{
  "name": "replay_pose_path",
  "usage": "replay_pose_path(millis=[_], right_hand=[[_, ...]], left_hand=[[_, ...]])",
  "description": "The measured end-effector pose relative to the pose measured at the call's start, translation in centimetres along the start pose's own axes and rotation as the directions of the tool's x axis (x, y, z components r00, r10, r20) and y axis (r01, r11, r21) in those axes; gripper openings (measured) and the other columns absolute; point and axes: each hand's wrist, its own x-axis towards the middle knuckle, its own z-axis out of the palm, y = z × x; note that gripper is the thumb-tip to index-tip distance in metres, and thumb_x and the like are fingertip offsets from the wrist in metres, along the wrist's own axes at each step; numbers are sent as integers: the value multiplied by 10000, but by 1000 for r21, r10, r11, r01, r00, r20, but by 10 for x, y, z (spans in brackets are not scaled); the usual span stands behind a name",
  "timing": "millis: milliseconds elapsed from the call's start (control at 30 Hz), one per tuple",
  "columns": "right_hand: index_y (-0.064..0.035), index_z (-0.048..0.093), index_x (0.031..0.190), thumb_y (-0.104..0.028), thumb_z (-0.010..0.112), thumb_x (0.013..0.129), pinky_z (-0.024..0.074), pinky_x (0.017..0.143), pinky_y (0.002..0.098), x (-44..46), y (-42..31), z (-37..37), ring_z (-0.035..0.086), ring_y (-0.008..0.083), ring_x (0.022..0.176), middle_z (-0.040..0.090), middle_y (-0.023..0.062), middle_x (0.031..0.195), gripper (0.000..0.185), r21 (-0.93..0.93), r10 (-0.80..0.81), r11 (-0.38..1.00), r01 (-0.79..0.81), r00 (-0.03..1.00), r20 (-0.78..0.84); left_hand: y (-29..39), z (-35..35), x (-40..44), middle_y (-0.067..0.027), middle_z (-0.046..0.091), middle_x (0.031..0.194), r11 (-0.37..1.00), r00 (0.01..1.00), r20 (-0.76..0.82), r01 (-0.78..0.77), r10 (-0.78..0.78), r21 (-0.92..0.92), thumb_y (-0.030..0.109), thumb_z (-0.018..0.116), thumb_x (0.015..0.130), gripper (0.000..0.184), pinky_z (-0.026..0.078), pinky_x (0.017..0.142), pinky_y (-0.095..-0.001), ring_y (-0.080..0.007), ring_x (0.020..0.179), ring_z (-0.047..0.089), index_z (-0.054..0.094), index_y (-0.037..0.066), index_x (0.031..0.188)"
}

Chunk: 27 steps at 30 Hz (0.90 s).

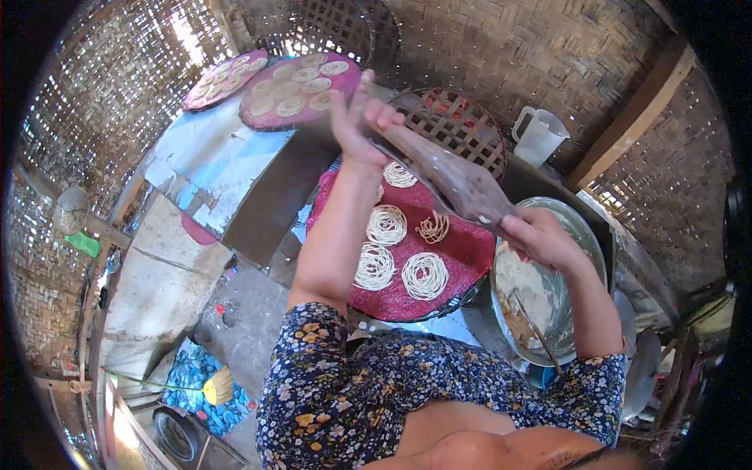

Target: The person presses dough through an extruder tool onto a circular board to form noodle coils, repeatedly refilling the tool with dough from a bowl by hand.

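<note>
Right hand [546,237]: grasping the bag [458,178] at one end.
Left hand [362,129]: at its other end; cannot tell whether grasping.
Bag: over the tray [392,305], toward one o'clock.
Basin [581,221]: tray's three o'clock.

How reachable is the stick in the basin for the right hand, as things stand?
Probably not until freed: the right hand grips the bag, though it is near the basin and nothing seems to cover the stick.
</note>
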Motion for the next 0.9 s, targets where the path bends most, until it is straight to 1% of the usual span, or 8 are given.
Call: replay_pose_path(millis=[67, 200, 367, 533, 567, 667, 867, 900], right_hand=[[-10, 562, 772, -470, 494, 832, 383, 412, 228, -4, -8, 9, 482, 90, 460, 487, 15, 559, 469, 41, -27, 999, 26, 999, 24], [-22, 601, 807, -474, 523, 817, 381, 418, 235, -25, -9, 8, 469, 86, 456, 480, 6, 554, 459, 78, 0, 997, -3, 999, 40], [-44, 597, 1075, -483, 552, 788, 413, 472, 265, -31, -14, -8, 496, 106, 485, 551, 52, 602, 526, -116, -47, 993, 38, 996, -77], [-34, 581, 1086, -456, 571, 784, 445, 537, 284, -18, -29, -1, 536, 134, 559, 597, 89, 683, 519, -166, -167, 975, 149, 981, -100], [-38, 581, 1088, -449, 574, 786, 447, 542, 285, -16, -25, 2, 538, 136, 566, 598, 91, 686, 510, -146, -188, 974, 174, 978, -89], [-46, 583, 1095, -436, 574, 795, 450, 547, 279, -20, -16, 4, 539, 122, 576, 585, 76, 665, 492, -90, -180, 981, 175, 982, -61], [-38, 599, 1048, -463, 565, 795, 430, 485, 271, -36, 6, 1, 508, 103, 495, 533, 43, 587, 496, -64, -52, 997, 50, 998, -36], [-33, 605, 1018, -467, 564, 795, 425, 473, 271, -37, 11, 2, 502, 102, 480, 524, 41, 575, 490, -70, -61, 996, 57, 997, -53]], left_hand=[[15, 8, 3, 62, 317, 512, 997, 996, 71, 49, -45, -60, 590, 379, 830, 511, 390, 590, -305, -98, 487, 370, 549, 151, 1028], [12, 23, -15, 59, 298, 504, 997, 997, 33, 66, -65, -31, 602, 357, 829, 543, 385, 575, -321, -112, 468, 344, 542, 143, 1052], [4, 32, -12, 50, 329, 499, 997, 997, 64, 41, -37, -67, 602, 351, 830, 562, 399, 563, -344, -125, 461, 360, 545, 134, 1073], [28, 42, 2, 59, 315, 494, 994, 983, 180, 62, -45, -91, 508, 384, 850, 461, 361, 518, -293, -99, 453, 317, 523, 121, 1058], [29, 43, 1, 69, 346, 485, 998, 975, 224, 28, -14, -59, 444, 452, 849, 465, 362, 552, -260, -68, 451, 334, 534, 68, 1110], [28, 51, -14, 61, 340, 487, 1000, 994, 105, 2, -5, 27, 504, 416, 850, 517, 354, 559, -258, -75, 454, 335, 536, 73, 1107], [-4, 34, -29, 54, 336, 488, 998, 998, 3, 59, -59, -27, 525, 387, 857, 528, 353, 557, -268, -89, 452, 332, 541, 77, 1091], [-8, 31, -28, 45, 356, 514, 995, 995, 66, 84, -80, -49, 519, 376, 861, 530, 362, 565, -272, -92, 471, 343, 535, 76, 1106]])
